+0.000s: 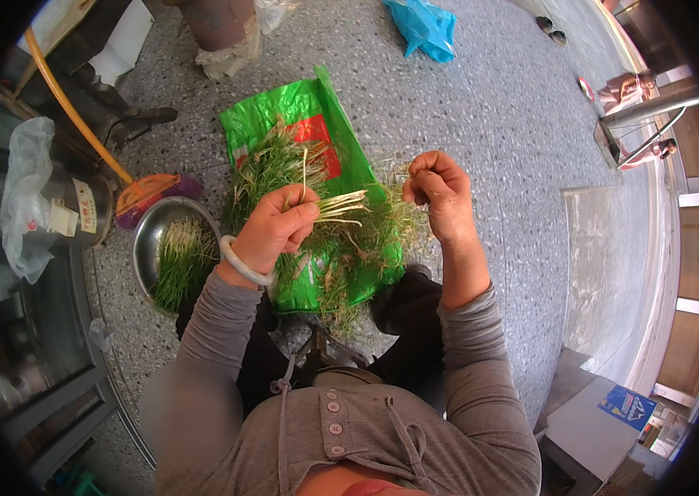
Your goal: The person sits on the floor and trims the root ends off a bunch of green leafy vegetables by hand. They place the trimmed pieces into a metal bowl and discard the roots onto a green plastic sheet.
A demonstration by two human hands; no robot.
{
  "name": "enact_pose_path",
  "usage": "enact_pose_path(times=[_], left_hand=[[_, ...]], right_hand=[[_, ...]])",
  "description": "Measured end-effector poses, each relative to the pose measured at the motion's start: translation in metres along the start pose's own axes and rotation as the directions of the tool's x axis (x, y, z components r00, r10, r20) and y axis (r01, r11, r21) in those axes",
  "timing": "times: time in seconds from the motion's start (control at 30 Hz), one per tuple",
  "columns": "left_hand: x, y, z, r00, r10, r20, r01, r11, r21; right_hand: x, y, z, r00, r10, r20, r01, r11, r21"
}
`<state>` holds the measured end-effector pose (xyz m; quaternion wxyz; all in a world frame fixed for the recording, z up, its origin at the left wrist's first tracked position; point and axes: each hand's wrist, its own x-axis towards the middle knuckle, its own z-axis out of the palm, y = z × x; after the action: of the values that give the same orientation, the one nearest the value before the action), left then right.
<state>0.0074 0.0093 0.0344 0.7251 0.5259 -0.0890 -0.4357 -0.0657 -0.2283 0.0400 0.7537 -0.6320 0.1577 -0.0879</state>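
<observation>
My left hand (284,220), with a pale bangle (243,265) at the wrist, grips a small bunch of slender, scallion-like greens (340,206). Their white stem ends point right, and one stalk sticks up above the fingers. My right hand (439,189) is apart from the bunch, fingers curled in and thumb against them; nothing shows in it. Below both hands, a green plastic sack (275,108) lies flat on the floor. A heap of uncleaned greens (272,167) covers its left part, and dry, tangled trimmings (356,260) spread over its lower right.
Left of the sack, a steel bowl (146,248) holds lined-up greens (179,263). Behind it are a broom (145,192) and a bucket (86,201) draped with clear plastic. A blue plastic bag (427,28) lies ahead on the speckled floor. A box-like stand (591,428) is at lower right.
</observation>
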Motion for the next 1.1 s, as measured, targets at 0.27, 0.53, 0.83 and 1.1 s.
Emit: enact_pose_path(times=[0.27,0.53,0.83,1.1], left_hand=[[0.005,-0.009,0.013,0.992,0.116,0.057,-0.128,0.919,0.373],[-0.003,0.007,-0.011,0.992,0.113,-0.050,-0.106,0.986,0.131],[0.001,0.000,-0.007,1.000,0.028,0.009,-0.028,1.000,0.014],[0.001,-0.001,-0.003,0.999,0.043,-0.010,-0.041,0.994,0.104]], right_hand=[[-0.016,0.025,0.036,0.786,-0.320,0.529,0.596,0.619,-0.512],[0.005,0.006,-0.018,0.993,-0.081,0.085,0.110,0.891,-0.441],[-0.010,0.021,0.027,0.872,-0.240,0.426,0.422,0.810,-0.408],[-0.011,0.018,0.030,0.896,-0.268,0.353,0.405,0.818,-0.407]])
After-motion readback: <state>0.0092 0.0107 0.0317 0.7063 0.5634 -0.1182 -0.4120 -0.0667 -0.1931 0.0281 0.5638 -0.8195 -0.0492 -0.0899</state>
